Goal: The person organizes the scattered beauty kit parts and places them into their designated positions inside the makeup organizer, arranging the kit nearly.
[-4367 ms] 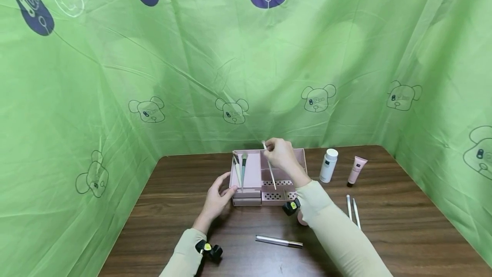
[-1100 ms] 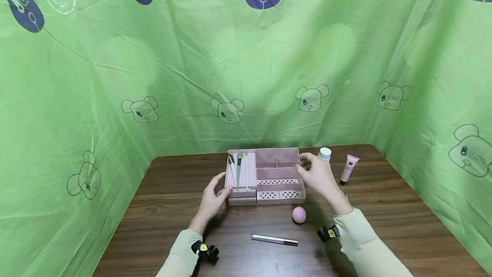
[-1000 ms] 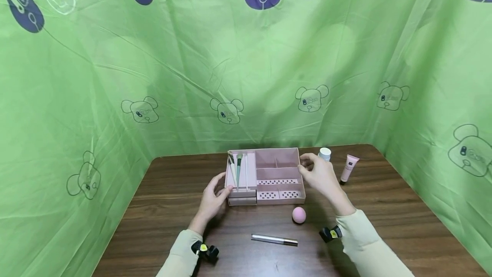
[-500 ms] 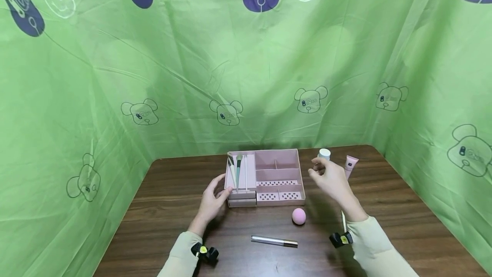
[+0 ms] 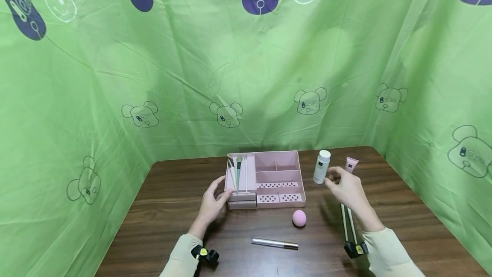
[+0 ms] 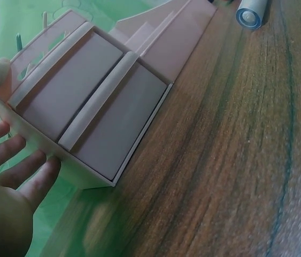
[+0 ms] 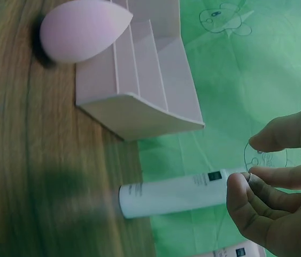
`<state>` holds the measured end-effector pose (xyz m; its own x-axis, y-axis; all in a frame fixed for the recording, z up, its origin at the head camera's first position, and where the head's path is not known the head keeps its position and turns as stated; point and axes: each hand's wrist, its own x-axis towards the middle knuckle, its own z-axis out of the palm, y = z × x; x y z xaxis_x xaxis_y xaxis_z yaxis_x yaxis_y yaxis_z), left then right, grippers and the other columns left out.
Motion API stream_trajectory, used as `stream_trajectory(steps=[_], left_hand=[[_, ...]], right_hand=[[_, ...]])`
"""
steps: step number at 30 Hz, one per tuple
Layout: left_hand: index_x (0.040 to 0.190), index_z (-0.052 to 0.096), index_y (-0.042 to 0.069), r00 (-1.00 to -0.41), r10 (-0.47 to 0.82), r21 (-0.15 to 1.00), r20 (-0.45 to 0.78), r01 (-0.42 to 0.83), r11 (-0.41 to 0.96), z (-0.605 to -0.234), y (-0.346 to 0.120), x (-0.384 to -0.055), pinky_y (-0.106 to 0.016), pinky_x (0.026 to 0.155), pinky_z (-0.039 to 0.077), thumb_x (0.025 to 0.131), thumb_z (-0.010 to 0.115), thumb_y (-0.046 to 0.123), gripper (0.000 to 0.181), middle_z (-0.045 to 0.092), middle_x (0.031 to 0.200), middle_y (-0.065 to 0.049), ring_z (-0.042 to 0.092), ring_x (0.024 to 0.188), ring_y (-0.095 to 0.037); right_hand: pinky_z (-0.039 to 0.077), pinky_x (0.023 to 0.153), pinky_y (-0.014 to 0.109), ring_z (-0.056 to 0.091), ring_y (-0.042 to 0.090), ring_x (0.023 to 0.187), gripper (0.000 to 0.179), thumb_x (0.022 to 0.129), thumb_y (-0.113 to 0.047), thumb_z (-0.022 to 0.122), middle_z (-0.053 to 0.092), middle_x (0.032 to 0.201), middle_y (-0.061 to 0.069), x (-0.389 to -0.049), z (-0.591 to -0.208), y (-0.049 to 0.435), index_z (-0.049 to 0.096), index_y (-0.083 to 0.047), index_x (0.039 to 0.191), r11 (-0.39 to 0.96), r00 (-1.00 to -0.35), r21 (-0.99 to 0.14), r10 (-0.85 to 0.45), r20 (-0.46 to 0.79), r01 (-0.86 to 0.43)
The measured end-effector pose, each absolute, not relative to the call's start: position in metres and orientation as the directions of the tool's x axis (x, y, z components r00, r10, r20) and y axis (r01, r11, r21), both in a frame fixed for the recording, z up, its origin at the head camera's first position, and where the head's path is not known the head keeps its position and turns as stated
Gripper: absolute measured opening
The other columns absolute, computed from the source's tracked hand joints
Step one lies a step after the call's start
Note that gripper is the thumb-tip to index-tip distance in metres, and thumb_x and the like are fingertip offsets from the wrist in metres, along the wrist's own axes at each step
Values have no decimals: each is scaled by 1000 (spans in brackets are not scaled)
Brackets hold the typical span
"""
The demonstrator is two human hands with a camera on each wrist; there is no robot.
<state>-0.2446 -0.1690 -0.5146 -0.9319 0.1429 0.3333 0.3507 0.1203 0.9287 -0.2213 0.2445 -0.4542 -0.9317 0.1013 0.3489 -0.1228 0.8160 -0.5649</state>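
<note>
My left hand (image 5: 212, 204) holds the left front corner of a pink makeup organizer (image 5: 265, 160); in the left wrist view its thumb lies over the upper rim and its fingers touch the side wall. Three makeup brushes lie in the organizer's left top tray: a white-handled brush (image 5: 232, 172), a green brush (image 5: 238, 174) and a thin white brush (image 5: 246, 174). My right hand (image 5: 350, 192) hovers with loosely bent fingers and nothing between them, close by a white bottle (image 5: 321, 168). It partly covers a pink tube (image 5: 351, 163).
Two thin white sticks (image 5: 344, 219) lie under the right wrist, partly hidden. A pink makeup sponge (image 5: 299, 218) sits before the organizer, and a silver tube (image 5: 274, 243) lies nearer me. Green cloth (image 5: 192, 80) hangs around the wooden table (image 5: 173, 208).
Earlier my right hand held the thin white brush over the organizer; that brush now lies in the tray. The right hand has since moved right and nearer me. My left hand stays put.
</note>
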Motion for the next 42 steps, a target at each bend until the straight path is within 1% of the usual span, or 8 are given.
stream_trajectory(steps=[6,12,19,25,29,34,36,42], left_hand=[[139,44,-7,-932,146,928,332,350,125,-515,-170,-245,-49,102,47,92,69,13,57,50,138,-27,51,124,-42],[140,44,-7,-934,151,930,324,343,128,-514,-170,-245,-43,102,49,92,69,13,57,48,140,-27,50,125,-41],[140,44,-7,-928,155,925,339,359,127,-513,-170,-246,-54,103,45,92,68,14,57,48,140,-28,49,125,-43],[139,44,-8,-928,156,925,338,358,126,-513,-170,-245,-54,103,45,92,68,13,57,48,140,-29,50,125,-44],[139,44,-8,-933,156,930,324,344,126,-512,-170,-244,-53,103,45,92,69,13,58,48,140,-28,50,125,-43],[139,44,-7,-936,157,933,316,337,128,-512,-171,-245,-53,103,46,92,69,13,58,49,139,-28,50,124,-43],[139,44,-7,-935,156,933,317,337,126,-512,-171,-245,-53,103,46,92,69,13,58,49,139,-28,50,124,-43],[139,44,-8,-934,154,932,323,342,119,-513,-170,-245,-51,103,46,92,68,12,57,49,138,-28,50,124,-43]], right_hand=[[51,69,37,68,20,77,27,85,-17,67,71,88,6,-218,-458,252,67,-5,109,818,-937,-566,114,329,-99],[50,68,36,67,19,77,26,85,-18,68,70,86,5,-215,-463,260,67,-6,108,829,-941,-554,122,315,-78],[50,67,39,66,20,75,26,84,-17,67,70,84,5,-215,-472,271,67,-5,107,845,-936,-530,127,327,-70],[48,64,38,65,19,73,25,82,-16,67,71,82,4,-212,-481,276,68,-4,104,849,-933,-524,134,335,-66],[48,65,40,65,23,76,26,83,-17,67,71,83,4,-210,-485,279,68,-5,106,852,-941,-522,142,307,-42],[49,67,47,65,32,82,32,84,-20,67,71,86,7,-209,-490,285,67,-4,111,858,-952,-514,152,268,-8],[49,66,48,65,35,83,34,84,-21,67,71,86,8,-209,-491,287,66,-3,112,861,-956,-508,153,250,4],[48,62,45,64,36,82,36,83,-22,66,69,85,7,-211,-492,292,66,-3,113,868,-962,-495,158,222,28]])
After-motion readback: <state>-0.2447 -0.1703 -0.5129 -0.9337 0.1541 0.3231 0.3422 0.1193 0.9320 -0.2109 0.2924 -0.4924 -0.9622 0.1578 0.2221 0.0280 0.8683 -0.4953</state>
